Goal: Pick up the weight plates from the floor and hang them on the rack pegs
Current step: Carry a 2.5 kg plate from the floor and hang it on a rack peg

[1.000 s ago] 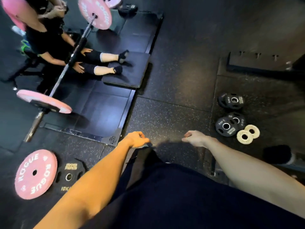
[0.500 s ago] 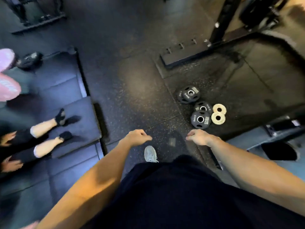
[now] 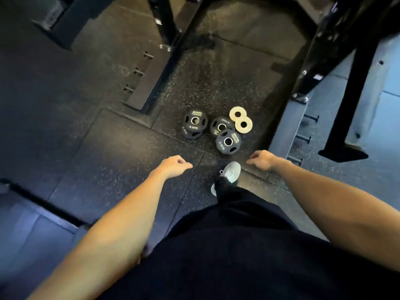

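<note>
Black weight plates [image 3: 227, 141] on rubber floor [image 3: 112, 148], just ahead of grey shoe [image 3: 231, 171].
L hand [image 3: 173, 164] and R hand [image 3: 263, 159] hang above floor, fingers loosely curled, holding nothing. Two pale small plates [image 3: 240, 122] touch the black cluster; one more black stack [image 3: 194, 123] sits apart to the left. Rack upright [image 3: 166, 24] stands beyond.

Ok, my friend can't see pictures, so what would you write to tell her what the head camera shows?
A person's empty left hand and right hand hang loosely curled above small black round weight plates and two cream ring-shaped plates lying on the speckled black rubber floor. One grey shoe steps toward them, with a black metal rack frame beyond.
</note>
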{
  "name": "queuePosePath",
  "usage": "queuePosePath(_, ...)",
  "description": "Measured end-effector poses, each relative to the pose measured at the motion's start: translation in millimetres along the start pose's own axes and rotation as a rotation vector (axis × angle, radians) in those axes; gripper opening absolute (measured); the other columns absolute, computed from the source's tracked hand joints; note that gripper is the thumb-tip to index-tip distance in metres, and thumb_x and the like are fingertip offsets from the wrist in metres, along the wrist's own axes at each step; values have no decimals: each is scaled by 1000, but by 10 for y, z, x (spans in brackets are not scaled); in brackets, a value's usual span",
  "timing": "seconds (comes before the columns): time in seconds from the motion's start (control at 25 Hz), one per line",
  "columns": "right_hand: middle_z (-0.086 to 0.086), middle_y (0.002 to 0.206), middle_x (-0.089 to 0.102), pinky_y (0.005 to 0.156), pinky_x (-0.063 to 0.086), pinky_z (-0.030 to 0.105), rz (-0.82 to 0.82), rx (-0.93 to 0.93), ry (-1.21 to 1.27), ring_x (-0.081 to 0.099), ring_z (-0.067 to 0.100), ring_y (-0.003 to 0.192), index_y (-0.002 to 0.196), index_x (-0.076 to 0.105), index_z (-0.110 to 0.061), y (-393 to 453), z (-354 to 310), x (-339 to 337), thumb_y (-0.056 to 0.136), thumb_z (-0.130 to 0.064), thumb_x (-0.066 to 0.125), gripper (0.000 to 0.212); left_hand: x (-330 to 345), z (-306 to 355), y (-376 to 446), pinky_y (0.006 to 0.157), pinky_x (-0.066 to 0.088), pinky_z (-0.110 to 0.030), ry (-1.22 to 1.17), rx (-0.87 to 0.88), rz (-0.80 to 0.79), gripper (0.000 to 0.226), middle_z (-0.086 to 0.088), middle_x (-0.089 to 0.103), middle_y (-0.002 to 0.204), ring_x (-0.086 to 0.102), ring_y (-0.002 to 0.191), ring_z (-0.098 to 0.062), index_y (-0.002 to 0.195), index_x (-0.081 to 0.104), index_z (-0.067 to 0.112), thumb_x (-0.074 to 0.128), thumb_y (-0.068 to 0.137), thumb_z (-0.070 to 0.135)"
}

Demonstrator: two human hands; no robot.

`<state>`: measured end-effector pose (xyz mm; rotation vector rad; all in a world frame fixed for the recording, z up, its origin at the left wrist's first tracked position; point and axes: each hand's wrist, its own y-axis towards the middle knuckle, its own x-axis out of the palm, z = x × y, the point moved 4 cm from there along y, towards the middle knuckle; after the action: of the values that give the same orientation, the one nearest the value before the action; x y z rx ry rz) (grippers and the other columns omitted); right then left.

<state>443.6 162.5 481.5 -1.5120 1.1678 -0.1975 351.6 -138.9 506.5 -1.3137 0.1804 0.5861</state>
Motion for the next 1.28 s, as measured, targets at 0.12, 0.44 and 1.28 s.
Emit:
queuePosePath(0.12, 12, 130, 57, 98, 42, 33, 2, 84, 88, 53, 28, 118, 124, 59, -8, 281, 30, -128, 88, -34, 60, 43, -321, 254, 426, 84, 38, -35, 66, 9, -33, 38, 8, 55, 109, 51, 103, -18, 108, 59, 32, 56, 84, 60)
queuePosePath(0.44, 14, 118, 63, 82, 45, 30, 84, 367, 460, 60, 29, 107, 122, 59, -4, 1403, 106, -30, 88, -30, 60, 43, -626, 664, 2114, 80, 39, -33, 358, 92, -204, 33, 2, 57, 118, 53, 104, -20, 116, 55, 28, 53, 90, 48)
queuePosePath(1.28, 11, 114, 61, 76, 40, 30, 192, 587, 794, 58, 30, 99, 121, 49, -8, 6180, 1815, 2038, 87, -40, 54, 48, 1617, 1285, 7316, 70, 42, -37, 649, 383, -5, 52, 1, 56, 115, 53, 90, -25, 134, 39, 25, 51, 90, 51)
